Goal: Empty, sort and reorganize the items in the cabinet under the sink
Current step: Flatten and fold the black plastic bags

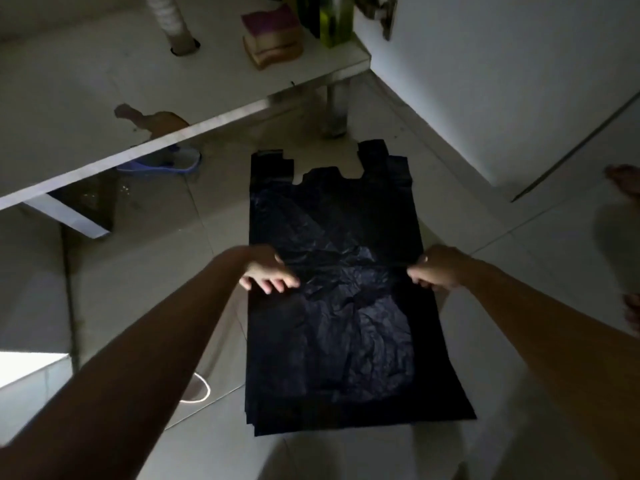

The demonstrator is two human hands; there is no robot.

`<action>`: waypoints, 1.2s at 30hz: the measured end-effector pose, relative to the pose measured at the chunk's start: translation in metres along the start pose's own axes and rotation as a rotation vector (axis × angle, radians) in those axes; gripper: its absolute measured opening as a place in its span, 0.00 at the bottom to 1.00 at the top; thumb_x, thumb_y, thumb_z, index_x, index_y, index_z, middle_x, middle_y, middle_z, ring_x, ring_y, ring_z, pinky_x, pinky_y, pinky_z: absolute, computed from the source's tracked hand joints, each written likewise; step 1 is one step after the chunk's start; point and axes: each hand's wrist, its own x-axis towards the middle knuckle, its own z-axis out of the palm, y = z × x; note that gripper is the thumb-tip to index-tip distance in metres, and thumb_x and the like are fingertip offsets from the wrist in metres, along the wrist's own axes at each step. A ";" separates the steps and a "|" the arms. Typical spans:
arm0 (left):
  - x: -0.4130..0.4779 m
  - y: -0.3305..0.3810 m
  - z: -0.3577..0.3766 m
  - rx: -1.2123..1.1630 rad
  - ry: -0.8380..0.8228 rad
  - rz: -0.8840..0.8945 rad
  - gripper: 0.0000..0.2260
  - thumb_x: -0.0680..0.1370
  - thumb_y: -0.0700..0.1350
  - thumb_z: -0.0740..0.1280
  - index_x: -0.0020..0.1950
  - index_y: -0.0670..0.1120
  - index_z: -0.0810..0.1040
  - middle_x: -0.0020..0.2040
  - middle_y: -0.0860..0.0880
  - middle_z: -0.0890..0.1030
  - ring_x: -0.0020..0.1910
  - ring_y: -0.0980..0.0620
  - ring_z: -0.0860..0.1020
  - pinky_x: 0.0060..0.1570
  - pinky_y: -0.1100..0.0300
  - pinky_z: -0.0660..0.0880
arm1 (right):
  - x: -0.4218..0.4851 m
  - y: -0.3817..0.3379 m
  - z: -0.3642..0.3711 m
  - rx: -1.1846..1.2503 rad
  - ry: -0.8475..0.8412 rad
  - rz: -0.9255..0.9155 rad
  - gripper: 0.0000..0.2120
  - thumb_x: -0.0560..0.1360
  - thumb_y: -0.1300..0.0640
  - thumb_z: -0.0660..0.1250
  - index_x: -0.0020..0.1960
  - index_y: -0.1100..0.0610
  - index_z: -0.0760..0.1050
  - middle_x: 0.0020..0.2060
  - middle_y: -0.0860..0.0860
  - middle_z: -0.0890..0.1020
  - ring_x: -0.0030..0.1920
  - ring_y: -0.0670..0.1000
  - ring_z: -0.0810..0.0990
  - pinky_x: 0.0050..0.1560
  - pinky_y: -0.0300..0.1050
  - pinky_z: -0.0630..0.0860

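Nearest on the tiled floor, a flat stack of black bags lies lengthwise, its bottom edge near and its handles pointing far, towards the cabinet; several edges show at the near left corner, so it looks like more than one bag. Midway up the stack, both arms reach in; the left hand lies on the left edge with fingers straight and spread, holding nothing, just pressing the plastic down; the right hand is curled at the right edge and seems to pinch the plastic there, though the dim light hides the fingertips. A faint crease runs across the bags between the two hands.

I judge this to be the sorting step: the bags are out of the cabinet and are being smoothed or folded. The next move probably calls for both hands to grip the edges at that crease and bring one half over the other, keeping the slippery layers square so that none slides out.

Farther off, left, the cabinet base juts out on short legs, with a slipper under it; on it stand a pipe, stacked sponges and a green box; far right, the open door.
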 end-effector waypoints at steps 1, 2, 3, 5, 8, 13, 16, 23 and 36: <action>0.011 0.003 -0.015 -0.068 0.196 0.042 0.15 0.75 0.56 0.71 0.57 0.49 0.83 0.56 0.48 0.84 0.53 0.49 0.82 0.55 0.53 0.75 | 0.012 -0.002 -0.004 0.039 0.138 -0.040 0.21 0.79 0.44 0.63 0.59 0.59 0.80 0.59 0.58 0.81 0.52 0.57 0.81 0.51 0.44 0.78; 0.028 0.005 -0.027 -0.108 0.377 0.075 0.15 0.75 0.55 0.72 0.56 0.47 0.84 0.56 0.46 0.84 0.53 0.47 0.82 0.54 0.54 0.76 | 0.025 -0.003 -0.006 0.093 0.254 -0.044 0.22 0.77 0.42 0.64 0.61 0.58 0.79 0.61 0.58 0.80 0.57 0.59 0.80 0.57 0.47 0.77; 0.039 0.007 -0.037 -0.127 0.529 0.089 0.17 0.74 0.56 0.72 0.57 0.45 0.84 0.57 0.45 0.83 0.55 0.45 0.81 0.56 0.55 0.77 | 0.034 -0.005 -0.009 0.178 0.336 -0.044 0.23 0.76 0.42 0.66 0.63 0.57 0.78 0.62 0.58 0.79 0.60 0.60 0.78 0.61 0.49 0.76; 0.066 0.013 -0.051 -0.197 0.715 0.072 0.24 0.73 0.58 0.72 0.61 0.43 0.81 0.61 0.43 0.81 0.58 0.42 0.79 0.58 0.54 0.77 | 0.062 -0.012 -0.013 0.327 0.423 -0.034 0.27 0.76 0.42 0.67 0.69 0.57 0.73 0.66 0.58 0.77 0.64 0.61 0.76 0.63 0.50 0.74; 0.101 0.018 -0.062 -0.376 0.767 0.008 0.33 0.71 0.60 0.72 0.68 0.41 0.73 0.66 0.40 0.75 0.61 0.39 0.76 0.59 0.48 0.77 | 0.104 -0.021 -0.019 0.386 0.476 0.019 0.35 0.76 0.40 0.65 0.75 0.60 0.63 0.71 0.60 0.71 0.67 0.62 0.73 0.63 0.51 0.73; 0.137 0.018 -0.064 -0.406 0.864 -0.097 0.34 0.70 0.63 0.70 0.65 0.39 0.74 0.64 0.38 0.75 0.59 0.36 0.76 0.56 0.49 0.75 | 0.141 -0.031 -0.024 0.414 0.551 0.084 0.37 0.75 0.38 0.64 0.74 0.61 0.64 0.70 0.61 0.71 0.66 0.64 0.73 0.65 0.58 0.74; 0.144 0.022 -0.066 -0.432 0.936 -0.111 0.28 0.74 0.57 0.71 0.63 0.37 0.75 0.62 0.37 0.77 0.61 0.37 0.76 0.53 0.51 0.73 | 0.163 -0.025 -0.026 0.477 0.621 0.080 0.32 0.69 0.37 0.64 0.63 0.57 0.77 0.61 0.60 0.79 0.58 0.63 0.79 0.62 0.58 0.76; 0.142 0.016 -0.078 -0.730 0.954 -0.040 0.33 0.67 0.57 0.74 0.65 0.39 0.75 0.62 0.39 0.78 0.59 0.39 0.78 0.57 0.52 0.77 | 0.167 -0.035 -0.032 0.697 0.693 0.022 0.25 0.76 0.48 0.71 0.68 0.57 0.70 0.64 0.58 0.77 0.62 0.61 0.78 0.62 0.52 0.76; 0.156 0.006 -0.097 -0.991 0.851 0.289 0.08 0.77 0.45 0.70 0.54 0.45 0.82 0.44 0.47 0.82 0.38 0.52 0.79 0.33 0.66 0.75 | 0.186 -0.056 -0.047 0.749 0.816 -0.028 0.16 0.76 0.50 0.71 0.58 0.59 0.80 0.54 0.57 0.84 0.56 0.57 0.82 0.59 0.50 0.79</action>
